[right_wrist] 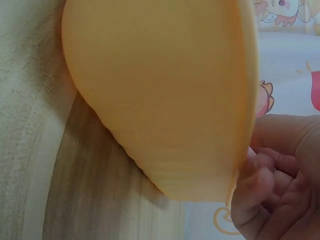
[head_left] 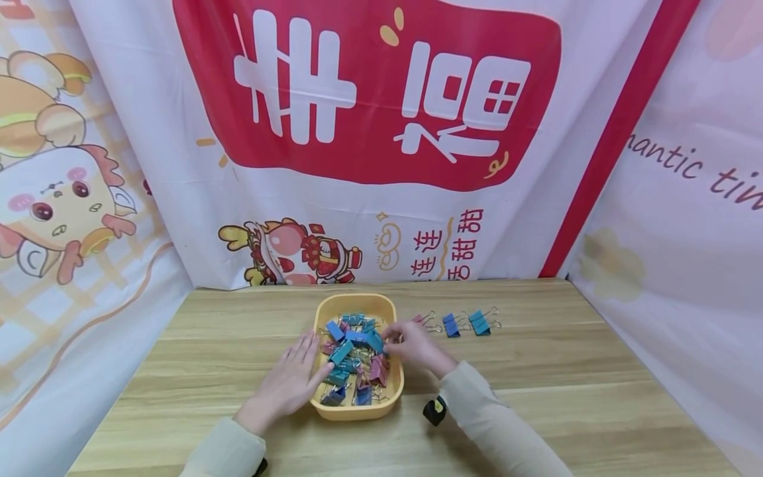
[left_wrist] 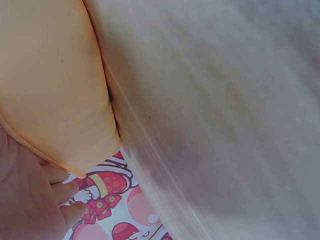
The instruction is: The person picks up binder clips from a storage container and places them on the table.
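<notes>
A yellow plastic basket (head_left: 357,414) stands on the table, with a jumble of teal, blue and pink binder clips inside. My left hand (head_left: 289,381) lies along its left side, fingers straight against the outer wall and thumb over the rim; the left wrist view shows that hand (left_wrist: 30,195) beside the wall. At the right rim, my right hand (head_left: 414,344) reaches in with bent fingers, tips at a teal-blue binder clip (head_left: 374,342). In the right wrist view the curled right hand (right_wrist: 285,185) has its fingertips partly behind the rim, so a pinch cannot be confirmed.
Right of the basket, a pink binder clip (head_left: 422,318), a blue binder clip (head_left: 452,325) and a teal binder clip (head_left: 479,322) lie in a row on the wooden table (head_left: 566,371). Printed cloths (head_left: 369,192) hang behind and at both sides.
</notes>
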Tool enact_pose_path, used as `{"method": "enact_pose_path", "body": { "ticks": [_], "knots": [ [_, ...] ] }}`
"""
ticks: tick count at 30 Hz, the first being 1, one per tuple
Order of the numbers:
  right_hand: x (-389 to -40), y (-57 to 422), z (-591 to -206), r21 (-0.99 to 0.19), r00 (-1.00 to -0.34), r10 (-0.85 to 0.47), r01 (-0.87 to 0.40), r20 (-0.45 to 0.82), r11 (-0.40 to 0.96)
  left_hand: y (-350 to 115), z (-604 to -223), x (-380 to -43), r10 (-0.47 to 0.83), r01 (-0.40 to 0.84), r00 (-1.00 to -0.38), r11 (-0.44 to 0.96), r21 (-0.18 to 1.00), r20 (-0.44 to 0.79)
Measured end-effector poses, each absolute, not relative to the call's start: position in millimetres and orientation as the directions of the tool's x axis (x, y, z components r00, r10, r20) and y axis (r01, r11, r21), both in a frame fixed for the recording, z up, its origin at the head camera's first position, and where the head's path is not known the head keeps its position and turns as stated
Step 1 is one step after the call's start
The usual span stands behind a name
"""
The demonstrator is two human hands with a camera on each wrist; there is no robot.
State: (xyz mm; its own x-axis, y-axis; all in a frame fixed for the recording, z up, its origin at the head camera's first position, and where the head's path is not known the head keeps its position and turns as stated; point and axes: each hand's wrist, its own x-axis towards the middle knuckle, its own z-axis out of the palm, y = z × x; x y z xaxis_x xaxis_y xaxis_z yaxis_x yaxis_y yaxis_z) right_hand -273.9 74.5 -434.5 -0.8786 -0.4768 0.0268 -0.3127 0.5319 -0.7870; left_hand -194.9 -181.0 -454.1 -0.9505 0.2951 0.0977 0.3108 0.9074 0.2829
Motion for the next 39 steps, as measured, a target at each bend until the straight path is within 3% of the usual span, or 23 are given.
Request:
{"method": "enact_pose_path", "body": {
  "ticks": [7, 16, 26, 33, 39],
  "knots": [
    [-271.9, 70.0, -437.0, -0.786, -0.888, -0.46, -0.284, -0.001, 0.549, -181.6, -454.4, -194.3, 0.287, 0.301, -0.954, 0.909, 0.288, 0.092],
    [-274.6, 71.8, -434.9, -0.765, -0.91, -0.407, -0.319, 0.082, 0.56, -181.8, -454.2, -194.2, 0.288, 0.306, -0.952, 0.908, 0.286, 0.105],
    [-282.4, 78.8, -424.6, -0.823, -0.922, -0.337, -0.336, 0.19, 0.458, -181.2, -453.3, -193.9, 0.303, 0.325, -0.946, 0.901, 0.288, 0.119],
    [-285.3, 86.5, -417.7, -0.815, -0.957, -0.25, -0.263, 0.151, 0.516, -180.7, -452.2, -193.4, 0.299, 0.319, -0.948, 0.905, 0.283, 0.112],
    [-288.4, 91.9, -420.7, -0.844, -0.966, -0.225, -0.225, 0.127, 0.488, -182.1, -453.7, -193.9, 0.296, 0.314, -0.949, 0.909, 0.276, 0.105]
  ]
}}
